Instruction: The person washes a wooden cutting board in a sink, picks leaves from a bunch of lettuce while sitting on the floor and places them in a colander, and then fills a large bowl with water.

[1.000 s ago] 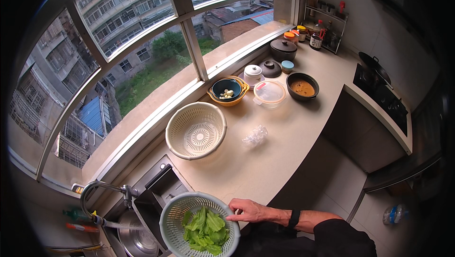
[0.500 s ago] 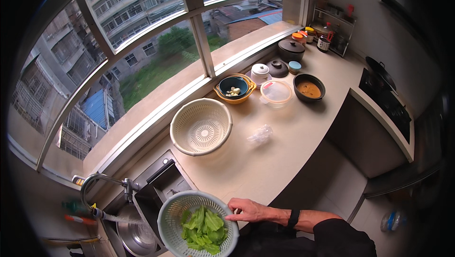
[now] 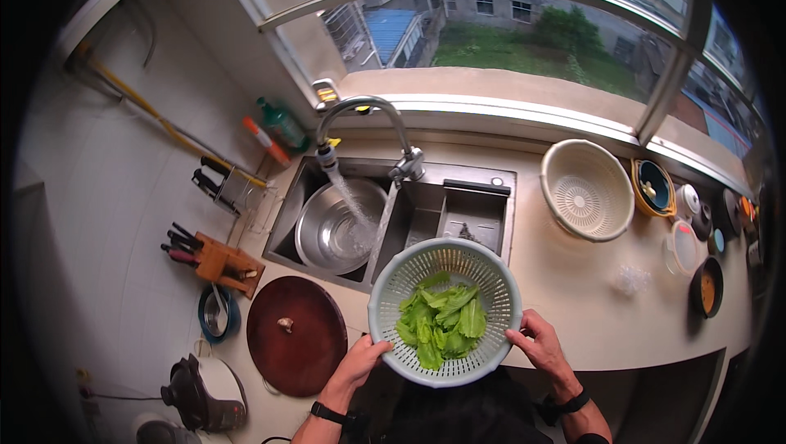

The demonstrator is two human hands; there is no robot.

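Note:
A pale blue-green colander [image 3: 501,301] full of loose green leaves [image 3: 442,325] is held between my two hands in front of me, at the near edge of the sink. My left hand [image 3: 358,364] grips its rim on the left, thumb on top. On the opposite side, my right hand [image 3: 540,347] pinches the rim. Just beyond, water [image 3: 352,200] runs from the curved faucet [image 3: 378,102] into a round metal basin [image 3: 315,223] in the left bowl of the steel sink [image 3: 416,227].
Left of the sink are a wooden knife block [image 3: 225,264], a round dark-red board [image 3: 296,337] and a cooker [image 3: 209,395]. To the right stand an empty cream colander [image 3: 585,190], a crumpled plastic bag [image 3: 632,278] and a dark bowl of brown liquid [image 3: 706,287].
The view has swung left toward the sink. My left hand now shows on the colander's left rim, and the colander sits centrally before me. My right hand keeps hold of it.

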